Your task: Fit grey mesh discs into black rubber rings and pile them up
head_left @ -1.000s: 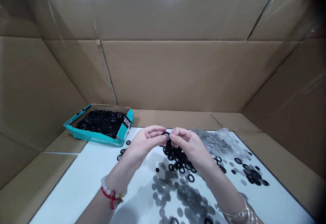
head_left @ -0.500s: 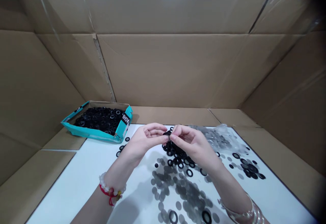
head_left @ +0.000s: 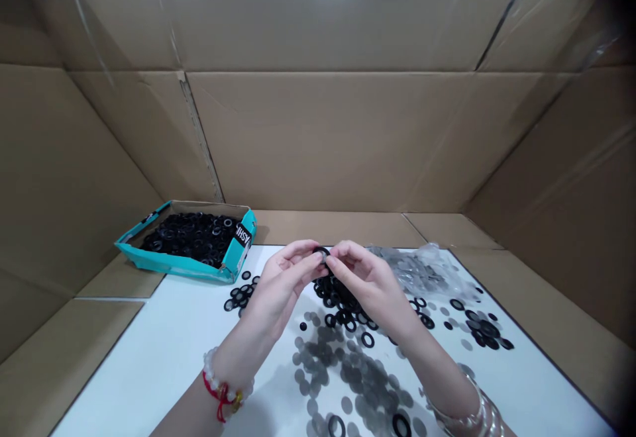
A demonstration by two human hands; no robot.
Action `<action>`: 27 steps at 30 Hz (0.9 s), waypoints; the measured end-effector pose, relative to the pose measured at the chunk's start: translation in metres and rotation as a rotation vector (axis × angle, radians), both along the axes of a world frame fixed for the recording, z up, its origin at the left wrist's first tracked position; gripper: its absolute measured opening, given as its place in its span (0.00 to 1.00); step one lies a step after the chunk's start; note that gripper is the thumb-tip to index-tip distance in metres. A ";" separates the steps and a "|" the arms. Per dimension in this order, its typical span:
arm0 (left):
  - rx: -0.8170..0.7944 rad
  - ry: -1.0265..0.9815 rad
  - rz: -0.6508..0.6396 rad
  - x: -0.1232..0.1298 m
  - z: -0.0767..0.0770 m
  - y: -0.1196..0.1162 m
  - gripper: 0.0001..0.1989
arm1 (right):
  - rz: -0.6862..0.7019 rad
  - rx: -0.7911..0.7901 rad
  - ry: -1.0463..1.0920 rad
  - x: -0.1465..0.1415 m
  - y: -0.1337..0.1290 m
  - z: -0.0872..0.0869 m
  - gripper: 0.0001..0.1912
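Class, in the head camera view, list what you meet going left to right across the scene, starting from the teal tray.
teal tray → small ring pile → left hand → ring → right hand → plastic bag → far ring pile

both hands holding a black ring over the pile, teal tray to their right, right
No: in the head view the teal tray sits left of the left hand and right hand, not right of them. Both hold the black ring over the pile.
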State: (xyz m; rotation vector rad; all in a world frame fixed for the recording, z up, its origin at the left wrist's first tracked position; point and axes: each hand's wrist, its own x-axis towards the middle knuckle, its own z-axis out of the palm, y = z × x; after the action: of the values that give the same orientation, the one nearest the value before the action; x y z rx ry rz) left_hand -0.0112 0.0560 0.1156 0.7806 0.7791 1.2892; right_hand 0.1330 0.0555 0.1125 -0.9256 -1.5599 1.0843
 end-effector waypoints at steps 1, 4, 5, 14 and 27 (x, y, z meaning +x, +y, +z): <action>0.013 -0.003 -0.013 0.000 -0.001 0.000 0.12 | 0.006 0.017 -0.010 0.001 0.001 0.000 0.11; 0.086 0.072 -0.044 -0.003 -0.001 0.002 0.10 | -0.008 0.082 -0.074 0.005 0.002 0.003 0.10; 0.125 0.138 -0.047 -0.004 0.000 0.002 0.10 | -0.014 0.087 -0.099 0.007 0.002 0.004 0.10; 0.310 0.445 0.029 -0.006 0.009 0.001 0.11 | -0.080 0.174 -0.217 0.007 -0.006 0.007 0.12; 0.326 0.483 -0.098 -0.008 -0.004 0.006 0.07 | -0.052 0.233 -0.385 0.017 -0.002 0.012 0.07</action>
State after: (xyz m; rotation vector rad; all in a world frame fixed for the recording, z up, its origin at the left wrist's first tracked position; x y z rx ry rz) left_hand -0.0191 0.0617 0.1116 1.4100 0.9066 1.1651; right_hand 0.1498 0.0533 0.1242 -1.0478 -1.9173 0.6931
